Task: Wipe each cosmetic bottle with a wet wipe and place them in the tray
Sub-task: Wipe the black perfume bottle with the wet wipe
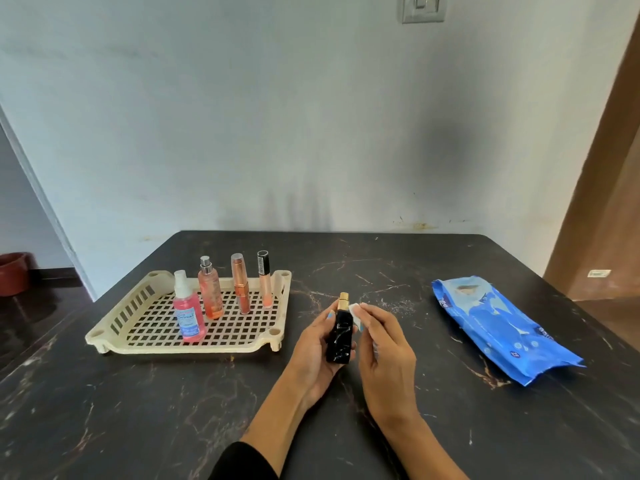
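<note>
While my left hand (313, 344) grips the black bottle (340, 336) upright, gold cap (343, 301) pointing up and slightly away, my right hand (384, 348) pinches a white wet wipe (354, 309) against its neck. I see the bottle held above the dark marbled table (346, 427), right of the cream tray (194, 327), where four cosmetics stand. A blue wipe pack (502, 327) lies well apart toward the right edge; bare tabletop lies between them. A pale wall (277, 116) sits behind.
</note>
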